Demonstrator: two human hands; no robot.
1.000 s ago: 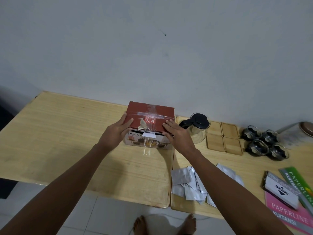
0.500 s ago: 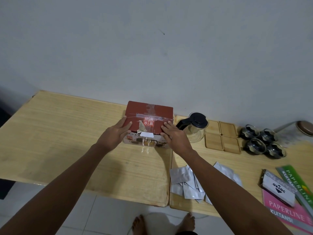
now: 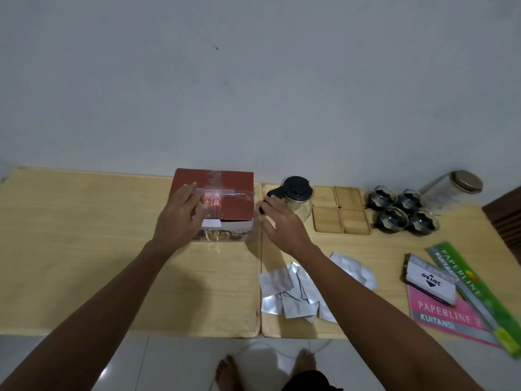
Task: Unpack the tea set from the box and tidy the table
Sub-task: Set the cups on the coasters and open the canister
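The red tea set box (image 3: 229, 191) stands closed on the wooden table (image 3: 84, 235), with clear tape across its lid. My left hand (image 3: 180, 218) lies flat over the box's front left corner, fingers apart and slightly blurred. My right hand (image 3: 282, 224) hovers just right of the box with spread fingers, empty, close to the black handle of the glass teapot (image 3: 298, 194). Several wooden coasters (image 3: 341, 210) lie right of the teapot. Beyond them sit several glass cups (image 3: 403, 210) in dark holders.
A glass jar with a brown lid (image 3: 452, 187) lies against the wall at the far right. Several silver sachets (image 3: 290, 292) are scattered near the front edge. A boxed stamp pad (image 3: 430, 281) and receipt booklets (image 3: 451, 314) lie at the right. My bare feet show below the table.
My right hand has come off the box and moved right, toward the teapot handle. My left hand has slid further onto the lid. The box has not moved.
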